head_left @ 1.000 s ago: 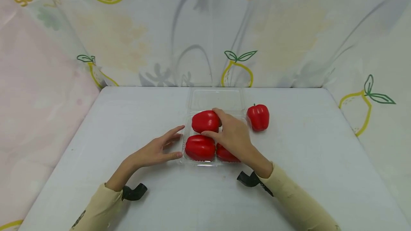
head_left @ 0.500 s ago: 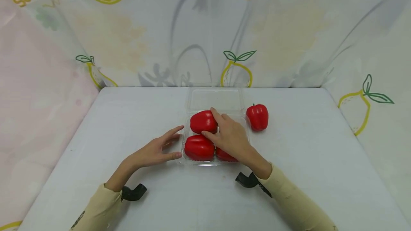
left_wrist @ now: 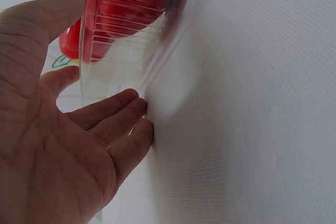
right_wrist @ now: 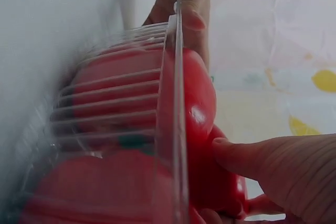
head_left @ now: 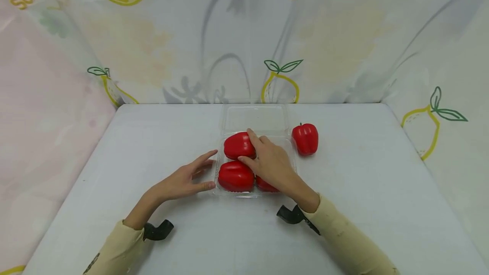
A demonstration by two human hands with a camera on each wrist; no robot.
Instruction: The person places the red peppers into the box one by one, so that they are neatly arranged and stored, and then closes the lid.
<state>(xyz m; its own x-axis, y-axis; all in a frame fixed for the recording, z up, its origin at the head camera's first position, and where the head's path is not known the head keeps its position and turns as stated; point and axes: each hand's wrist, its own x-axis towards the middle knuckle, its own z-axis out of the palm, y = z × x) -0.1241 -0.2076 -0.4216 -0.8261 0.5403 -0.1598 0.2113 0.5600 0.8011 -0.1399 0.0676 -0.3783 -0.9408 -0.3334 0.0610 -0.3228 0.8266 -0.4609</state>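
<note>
A clear plastic clamshell box (head_left: 237, 195) lies with its lid (head_left: 254, 118) folded back. My right hand (head_left: 274, 164) grips a red bell pepper (head_left: 237, 145) at the box's far left. The right wrist view shows the thumb (right_wrist: 239, 157) pressed against that pepper above the rim. Two more bell peppers sit along the near side, one at left (head_left: 235, 176) and another at right (head_left: 265, 185), partly hidden under the right hand. Beside the box's left wall is my left hand (head_left: 186, 180), fingers spread and relaxed; in the left wrist view its fingertips (left_wrist: 137, 106) are close to the wall.
Another red bell pepper (head_left: 305, 139) stands on the white table (head_left: 363, 173), just right of the box. Behind the table hangs a lemon-print cloth (head_left: 332, 46). Dark curved wrist pieces stick out from the left sleeve (head_left: 158, 229) and the right sleeve (head_left: 289, 214).
My right hand has eased the far-left pepper slightly further left inside the box. The left hand has stayed beside the box wall.
</note>
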